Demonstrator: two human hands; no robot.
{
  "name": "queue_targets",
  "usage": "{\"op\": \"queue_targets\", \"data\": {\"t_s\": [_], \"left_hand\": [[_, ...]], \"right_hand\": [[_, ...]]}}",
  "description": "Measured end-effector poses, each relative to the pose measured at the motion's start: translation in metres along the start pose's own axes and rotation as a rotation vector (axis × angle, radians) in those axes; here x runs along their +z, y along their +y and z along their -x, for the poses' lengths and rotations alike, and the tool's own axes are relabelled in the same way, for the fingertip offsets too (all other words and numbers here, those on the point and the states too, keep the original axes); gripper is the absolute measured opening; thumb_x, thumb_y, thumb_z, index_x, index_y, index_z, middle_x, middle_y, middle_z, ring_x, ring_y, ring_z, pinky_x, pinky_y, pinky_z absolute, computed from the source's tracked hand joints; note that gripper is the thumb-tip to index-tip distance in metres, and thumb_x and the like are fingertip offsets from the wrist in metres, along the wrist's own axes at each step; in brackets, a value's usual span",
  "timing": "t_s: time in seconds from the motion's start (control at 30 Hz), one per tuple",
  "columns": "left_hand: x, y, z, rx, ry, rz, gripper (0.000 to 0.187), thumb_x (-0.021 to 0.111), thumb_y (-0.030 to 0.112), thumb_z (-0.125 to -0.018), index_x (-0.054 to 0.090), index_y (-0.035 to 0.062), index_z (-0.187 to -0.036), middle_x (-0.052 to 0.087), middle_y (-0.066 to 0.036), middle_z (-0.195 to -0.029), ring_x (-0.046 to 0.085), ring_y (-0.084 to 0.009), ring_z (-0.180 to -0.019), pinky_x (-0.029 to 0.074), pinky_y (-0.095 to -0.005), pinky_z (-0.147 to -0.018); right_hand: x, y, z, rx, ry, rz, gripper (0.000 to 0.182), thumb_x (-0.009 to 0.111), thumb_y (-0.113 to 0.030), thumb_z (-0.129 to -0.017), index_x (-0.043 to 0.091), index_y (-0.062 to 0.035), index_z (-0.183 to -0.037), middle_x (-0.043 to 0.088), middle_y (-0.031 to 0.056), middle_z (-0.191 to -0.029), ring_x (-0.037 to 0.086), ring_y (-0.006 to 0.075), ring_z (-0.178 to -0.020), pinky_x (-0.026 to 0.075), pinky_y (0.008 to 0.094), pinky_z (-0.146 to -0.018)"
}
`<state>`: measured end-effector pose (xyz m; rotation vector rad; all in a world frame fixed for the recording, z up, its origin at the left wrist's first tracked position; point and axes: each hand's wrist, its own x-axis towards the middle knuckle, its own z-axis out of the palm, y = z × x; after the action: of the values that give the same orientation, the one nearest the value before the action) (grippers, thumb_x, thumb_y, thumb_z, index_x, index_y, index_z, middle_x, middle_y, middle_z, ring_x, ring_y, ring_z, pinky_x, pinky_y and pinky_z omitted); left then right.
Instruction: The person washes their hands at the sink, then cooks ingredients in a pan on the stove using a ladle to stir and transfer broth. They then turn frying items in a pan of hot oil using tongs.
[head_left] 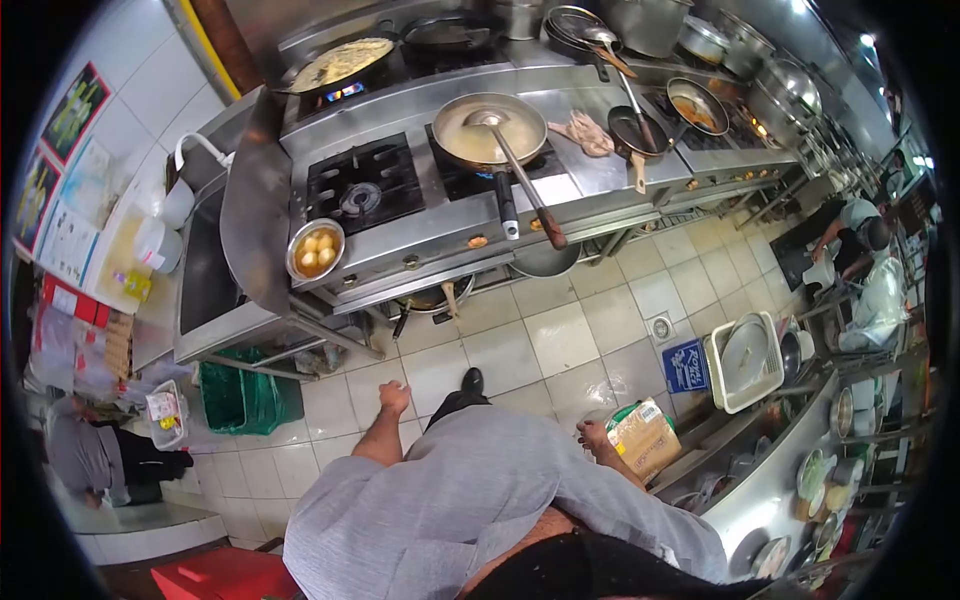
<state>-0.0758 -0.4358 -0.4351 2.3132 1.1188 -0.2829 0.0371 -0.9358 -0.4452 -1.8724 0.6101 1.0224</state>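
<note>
My left hand (395, 397) hangs over the tiled floor (487, 365) with nothing in it, its fingers loosely apart. My right hand (592, 434) is lowered on the other side of my body, fingers slightly bent and apart. Nearest to it is a brown cardboard box (645, 440) with a green rim showing behind it; my right forearm overlaps the box's edge in this view. Ahead on the stove stands a wide pan (455, 112) of pale liquid, a ladle (517, 172) resting in it. A bowl of peeled eggs (317, 249) sits at the stove's front left corner.
Flames burn under a pan (340, 68) at the back left. Farther right are a frying pan (697, 106) and stacked pots. A green-lined bin (245, 393) stands left; a blue crate (685, 366) and cream basket (743, 362) are right. People work at both sides.
</note>
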Motion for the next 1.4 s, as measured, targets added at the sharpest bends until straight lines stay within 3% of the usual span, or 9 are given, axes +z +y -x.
{"op": "queue_targets", "data": {"t_s": [0.33,0.53,0.57,0.6,0.87,0.93,1.0,1.07,1.4], "left_hand": [[-0.208,0.093,0.039,0.583,0.790,0.635,0.020,0.056,0.006,-0.078,0.050,0.0017,-0.096,0.042,-0.010,-0.099,0.048,-0.0134,-0.072,0.043,-0.0252,-0.063],[-0.374,0.110,0.009,0.723,1.327,0.621,0.024,0.058,0.006,-0.077,0.050,0.0012,-0.099,0.042,-0.010,-0.100,0.045,-0.0136,-0.074,0.040,-0.0256,-0.064],[-0.396,0.106,0.004,0.696,1.371,0.600,0.025,0.059,0.007,-0.077,0.050,0.0008,-0.100,0.042,-0.011,-0.101,0.045,-0.0144,-0.075,0.041,-0.0262,-0.065],[-0.416,0.103,-0.004,0.676,1.406,0.585,0.027,0.059,0.008,-0.078,0.049,0.0004,-0.101,0.042,-0.011,-0.101,0.046,-0.0152,-0.076,0.041,-0.0268,-0.066],[-0.489,0.074,-0.087,0.528,1.489,0.555,0.042,0.061,0.029,-0.079,0.049,-0.0026,-0.104,0.042,-0.020,-0.102,0.048,-0.0256,-0.086,0.041,-0.0376,-0.077],[-0.493,0.065,-0.112,0.437,1.418,0.564,0.043,0.061,0.030,-0.079,0.049,-0.0003,-0.106,0.039,-0.019,-0.106,0.045,-0.0257,-0.090,0.041,-0.0365,-0.079],[-0.491,0.064,-0.122,0.456,1.408,0.531,0.045,0.061,0.034,-0.078,0.052,-0.0007,-0.104,0.041,-0.020,-0.104,0.045,-0.0274,-0.089,0.041,-0.0369,-0.078],[-0.486,0.066,-0.125,0.477,1.389,0.469,0.043,0.062,0.034,-0.078,0.053,0.0002,-0.103,0.044,-0.021,-0.101,0.046,-0.0285,-0.089,0.041,-0.0370,-0.077],[-0.476,0.069,-0.129,0.494,1.474,0.404,0.039,0.065,0.031,-0.074,0.058,-0.0011,-0.095,0.055,-0.020,-0.086,0.055,-0.0286,-0.077,0.045,-0.0383,-0.070]], "right_hand": [[0.018,-0.040,0.009,-0.035,0.117,0.009,0.046,0.057,-0.021,-0.075,0.045,-0.0007,-0.116,0.059,0.0133,-0.083,0.059,0.0206,-0.060,0.044,0.0297,-0.044],[0.080,-0.049,-0.033,-0.338,-0.022,0.355,0.020,0.055,-0.018,-0.075,0.055,-0.0022,-0.088,0.055,0.0079,-0.066,0.055,0.0170,-0.051,0.042,0.0299,-0.039],[0.099,-0.071,-0.013,-0.117,0.080,0.140,0.017,0.056,-0.018,-0.075,0.055,-0.0008,-0.077,0.054,0.0083,-0.063,0.054,0.0167,-0.047,0.041,0.0291,-0.037],[0.110,-0.069,-0.027,-0.448,-0.006,0.477,0.020,0.057,-0.018,-0.073,0.055,0.0014,-0.072,0.054,0.0095,-0.061,0.053,0.0166,-0.046,0.042,0.0285,-0.037],[0.211,-0.143,-0.013,-0.440,0.183,0.239,0.047,0.057,-0.023,-0.073,0.049,0.0036,-0.111,0.059,0.0125,-0.062,0.057,0.0179,-0.052,0.046,0.0291,-0.045],[0.211,-0.157,0.018,-0.339,0.184,0.234,0.051,0.058,-0.032,-0.070,0.053,0.0034,-0.107,0.055,0.0224,-0.105,0.050,0.0335,-0.102,0.040,0.0351,-0.088],[0.204,-0.154,0.029,-0.331,0.234,0.244,0.052,0.058,-0.033,-0.069,0.054,0.0035,-0.106,0.054,0.0227,-0.106,0.052,0.0333,-0.100,0.041,0.0350,-0.087],[0.195,-0.122,0.015,-0.439,0.401,0.393,0.048,0.059,-0.027,-0.072,0.051,0.0019,-0.110,0.061,0.0135,-0.065,0.058,0.0202,-0.055,0.048,0.0314,-0.057],[0.152,-0.060,0.062,0.128,0.253,0.113,0.048,0.060,-0.022,-0.071,0.051,0.0022,-0.111,0.059,0.0114,-0.068,0.054,0.0161,-0.047,0.045,0.0288,-0.043]]}}
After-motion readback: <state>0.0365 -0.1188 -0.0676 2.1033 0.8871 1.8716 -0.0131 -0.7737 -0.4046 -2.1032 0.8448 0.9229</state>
